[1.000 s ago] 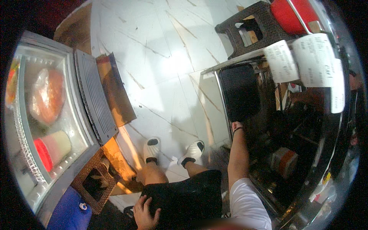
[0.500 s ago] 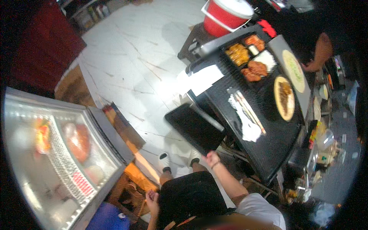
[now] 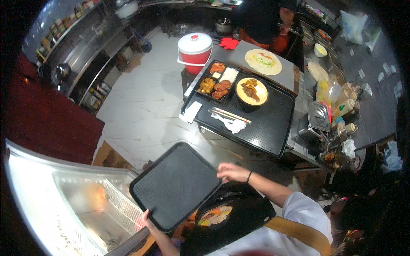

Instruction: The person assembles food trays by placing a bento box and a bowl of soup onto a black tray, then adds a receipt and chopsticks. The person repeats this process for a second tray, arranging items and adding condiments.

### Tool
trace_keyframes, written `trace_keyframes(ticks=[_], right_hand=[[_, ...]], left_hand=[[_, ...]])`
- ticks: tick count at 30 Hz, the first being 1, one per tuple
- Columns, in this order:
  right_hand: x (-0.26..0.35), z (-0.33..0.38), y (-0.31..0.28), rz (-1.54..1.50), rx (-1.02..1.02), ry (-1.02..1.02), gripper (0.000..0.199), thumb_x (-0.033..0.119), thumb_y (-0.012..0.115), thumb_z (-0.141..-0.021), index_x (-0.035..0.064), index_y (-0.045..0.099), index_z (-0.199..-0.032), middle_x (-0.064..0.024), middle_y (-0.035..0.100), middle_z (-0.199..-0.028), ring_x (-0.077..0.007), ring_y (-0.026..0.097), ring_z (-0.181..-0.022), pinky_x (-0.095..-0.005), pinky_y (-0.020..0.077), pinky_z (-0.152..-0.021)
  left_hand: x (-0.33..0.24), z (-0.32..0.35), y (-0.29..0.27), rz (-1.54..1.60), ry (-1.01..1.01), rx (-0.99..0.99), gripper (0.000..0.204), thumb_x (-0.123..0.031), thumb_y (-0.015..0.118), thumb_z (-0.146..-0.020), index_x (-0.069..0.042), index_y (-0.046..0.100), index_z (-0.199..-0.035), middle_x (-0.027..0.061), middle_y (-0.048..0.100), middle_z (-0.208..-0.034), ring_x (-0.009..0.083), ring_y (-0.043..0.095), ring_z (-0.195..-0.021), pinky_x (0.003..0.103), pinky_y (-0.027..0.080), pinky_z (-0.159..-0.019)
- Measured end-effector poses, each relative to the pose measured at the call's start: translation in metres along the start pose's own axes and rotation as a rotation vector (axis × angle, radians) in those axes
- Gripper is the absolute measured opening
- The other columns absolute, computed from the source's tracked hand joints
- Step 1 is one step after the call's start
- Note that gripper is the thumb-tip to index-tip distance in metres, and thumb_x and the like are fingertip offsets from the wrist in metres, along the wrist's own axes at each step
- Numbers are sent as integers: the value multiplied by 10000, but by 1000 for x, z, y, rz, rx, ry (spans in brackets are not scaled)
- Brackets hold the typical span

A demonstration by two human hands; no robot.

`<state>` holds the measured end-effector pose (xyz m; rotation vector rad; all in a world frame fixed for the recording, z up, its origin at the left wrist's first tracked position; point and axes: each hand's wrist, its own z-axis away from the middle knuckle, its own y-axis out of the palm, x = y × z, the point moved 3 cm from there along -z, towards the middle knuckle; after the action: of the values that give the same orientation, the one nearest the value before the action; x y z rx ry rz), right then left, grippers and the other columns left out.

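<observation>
Both of my hands are on a black rectangular serving tray (image 3: 177, 185) with rounded corners and nothing on it, tilted in front of my apron. My right hand (image 3: 232, 172) pinches its right edge. My left hand (image 3: 146, 219) grips its near-left edge, its thumb showing and other fingers partly hidden. Beyond it, a larger black tray (image 3: 269, 128) lies on the table. On that are a black compartment box (image 3: 218, 81) of rice and meats, a round bowl (image 3: 252, 91) of yellow and brown food, and chopsticks (image 3: 230, 115) with a white napkin (image 3: 234, 124).
An open chest freezer (image 3: 85, 170) stands at my left. A red-and-white cooler (image 3: 194, 53) sits behind the table. A filled flatbread (image 3: 263, 62) lies on a grey board near a co-worker (image 3: 260, 21). Bottles and a lidded metal container (image 3: 319, 116) crowd the right counter.
The black serving tray has come up from hanging beside my right leg to in front of me. My left hand, empty before, now holds its edge. My view has turned toward the table.
</observation>
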<state>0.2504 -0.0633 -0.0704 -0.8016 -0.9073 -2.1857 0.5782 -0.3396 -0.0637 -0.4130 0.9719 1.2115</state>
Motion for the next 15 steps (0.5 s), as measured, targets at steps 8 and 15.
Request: trace_keyframes(ticks=[8,15], right_hand=[[110,-10,-220,-505,-826,-557,524,203,591,-832,49,311,-1248,-165,424,-1208,-233,532,-973,-319,470,-797],[116,-42,-278,-687,-768,-592,384,90,531,-830,-31,350,-1147,-185,502,-1061,-256,596,-815,-338,551,-719]], left_hand=[[-8,-41,130,308,60,195,224,-144,585,-667,8,615,-829,126,631,-878,281,596,-800,371,480,-765],[-5,-65,210,214,-36,237,371,-152,602,-628,32,585,-950,125,624,-939,298,584,-842,377,454,-812]])
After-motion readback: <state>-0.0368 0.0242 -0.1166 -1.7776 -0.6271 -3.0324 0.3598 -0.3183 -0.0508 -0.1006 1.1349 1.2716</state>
